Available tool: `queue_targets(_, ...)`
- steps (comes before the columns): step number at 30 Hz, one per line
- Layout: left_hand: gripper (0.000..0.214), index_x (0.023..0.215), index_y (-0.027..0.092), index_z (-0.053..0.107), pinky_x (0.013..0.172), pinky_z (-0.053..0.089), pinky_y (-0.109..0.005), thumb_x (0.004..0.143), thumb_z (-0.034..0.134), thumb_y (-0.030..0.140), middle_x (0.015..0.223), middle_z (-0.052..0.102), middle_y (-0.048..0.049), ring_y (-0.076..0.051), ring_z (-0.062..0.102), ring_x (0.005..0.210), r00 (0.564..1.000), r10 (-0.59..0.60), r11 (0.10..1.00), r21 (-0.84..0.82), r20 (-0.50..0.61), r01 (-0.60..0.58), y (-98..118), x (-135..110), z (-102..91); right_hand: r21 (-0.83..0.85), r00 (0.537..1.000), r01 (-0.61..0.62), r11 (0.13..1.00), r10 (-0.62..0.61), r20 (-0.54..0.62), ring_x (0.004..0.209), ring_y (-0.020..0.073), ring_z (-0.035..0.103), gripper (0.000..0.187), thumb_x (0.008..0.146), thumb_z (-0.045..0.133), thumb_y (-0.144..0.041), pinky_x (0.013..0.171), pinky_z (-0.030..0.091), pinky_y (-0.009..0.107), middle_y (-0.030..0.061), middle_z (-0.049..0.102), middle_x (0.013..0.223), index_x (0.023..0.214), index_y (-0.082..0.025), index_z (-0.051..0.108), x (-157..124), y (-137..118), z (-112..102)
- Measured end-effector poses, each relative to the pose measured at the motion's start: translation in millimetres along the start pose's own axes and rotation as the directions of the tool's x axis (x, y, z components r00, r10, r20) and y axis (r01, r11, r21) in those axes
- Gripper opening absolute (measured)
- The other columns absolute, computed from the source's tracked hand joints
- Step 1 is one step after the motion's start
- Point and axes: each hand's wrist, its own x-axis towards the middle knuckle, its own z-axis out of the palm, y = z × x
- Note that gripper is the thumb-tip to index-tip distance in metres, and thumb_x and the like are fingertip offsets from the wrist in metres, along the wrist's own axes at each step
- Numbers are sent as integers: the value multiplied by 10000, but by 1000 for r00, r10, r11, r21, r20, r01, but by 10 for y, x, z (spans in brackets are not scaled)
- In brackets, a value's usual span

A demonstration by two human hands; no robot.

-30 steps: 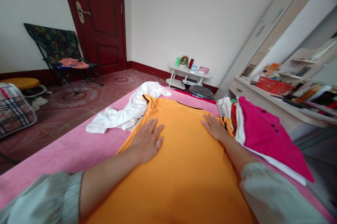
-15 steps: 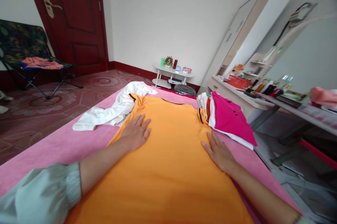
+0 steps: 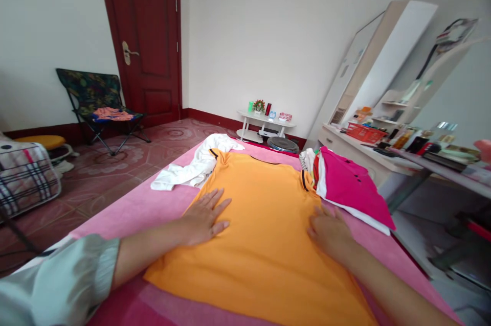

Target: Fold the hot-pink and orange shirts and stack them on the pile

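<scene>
An orange T-shirt [image 3: 264, 229] with black trim at neck and sleeves lies spread on the pink bed cover [image 3: 126, 213]. My left hand [image 3: 205, 217] rests flat on the shirt's left side, fingers spread and nothing held. On the opposite side edge, my right hand [image 3: 330, 231] has its fingers curled in, closed on the fabric below the sleeve. The fingertips there are partly hidden. A crumpled white garment [image 3: 187, 172] lies beyond the left sleeve. Beside the right sleeve sits a stack of clothes with a magenta shirt [image 3: 349, 180] on top.
A folding chair [image 3: 94, 91] holding a pink-orange cloth stands by the red door [image 3: 149, 29]. At the far wall is a small white table [image 3: 264, 117] with small items. On the right, a dressing table [image 3: 368, 149] carries a red basket [image 3: 366, 133] and bottles.
My right hand has gone from lying flat to curled on the shirt's edge. The view has shifted left, and the shirt's lower hem now shows. My left hand stays flat on the shirt.
</scene>
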Motion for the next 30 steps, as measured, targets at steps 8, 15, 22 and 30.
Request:
queue_targets(8, 702, 1350, 352, 438, 1089, 292, -356, 701, 629, 536, 1480, 300, -9, -250, 314, 1344, 936, 99, 975, -219, 337, -24, 157, -495, -714, 516, 890, 456, 724, -380, -253, 1369, 255, 258, 509, 877, 423, -374, 1104, 193, 496, 104, 318, 1480, 1348, -184, 449, 34, -1280, -218)
queue_targets(15, 239, 728, 180, 706, 711, 474, -288, 743, 567, 375, 723, 690, -44, -227, 647, 766, 957, -263, 915, -282, 122, 288, -305, 442, -1038, 543, 893, 449, 709, -337, -298, 1383, 246, 224, 484, 897, 407, -350, 1122, 157, 502, 70, 301, 1488, 1358, -206, 443, 54, -1369, -77)
queue_targets(22, 161, 661, 162, 654, 704, 427, -269, 704, 567, 290, 759, 670, -97, -259, 625, 889, 726, -648, 760, -252, -230, 599, -927, 1413, -899, 602, 885, 466, 649, -327, -332, 1377, 232, 243, 454, 885, 447, -351, 1131, 146, 474, 50, 341, 1473, 1328, -251, 469, 63, -1346, -53)
queue_targets(30, 187, 555, 148, 575, 634, 446, -245, 649, 685, 267, 593, 593, -46, -227, 621, 779, 674, -734, 590, -568, -83, 574, -1136, 1842, -655, 653, 885, 465, 598, -312, -345, 1376, 218, 239, 423, 874, 471, -358, 1139, 118, 449, 37, 353, 1467, 1284, -257, 496, 108, -1334, -22)
